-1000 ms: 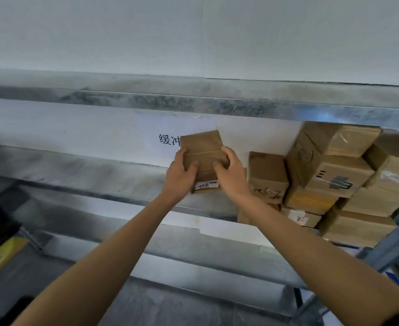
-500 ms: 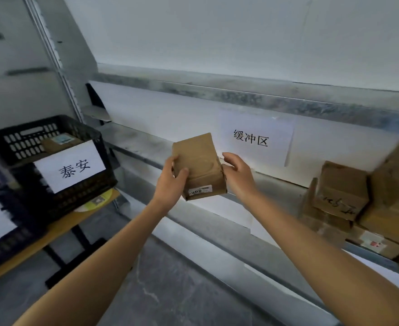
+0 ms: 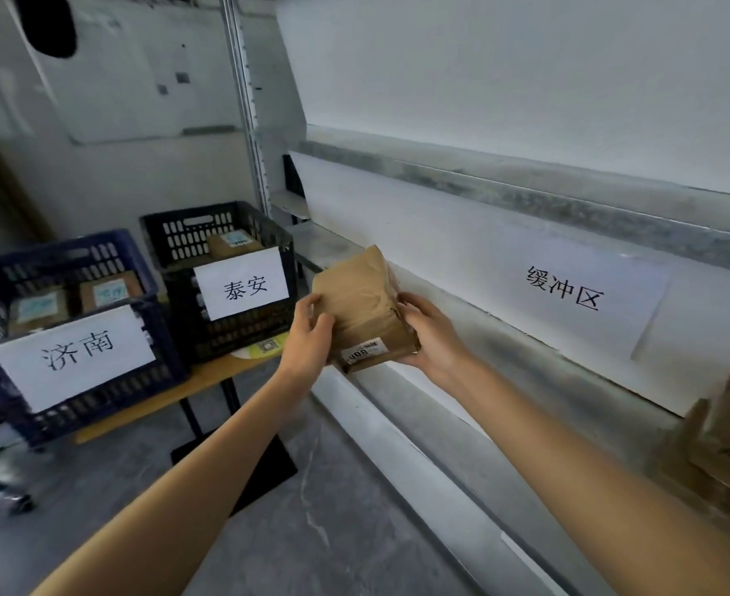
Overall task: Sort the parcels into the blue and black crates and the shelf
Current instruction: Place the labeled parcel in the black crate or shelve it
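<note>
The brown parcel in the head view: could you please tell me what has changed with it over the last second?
The brown parcel has been carried left along the shelf, away from the stacked boxes and towards the black crate and blue crate, now in view. The left hand and right hand still grip its sides; nothing was let go.

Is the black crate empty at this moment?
No, a brown parcel with a label lies inside the black crate, behind its paper sign.
</note>
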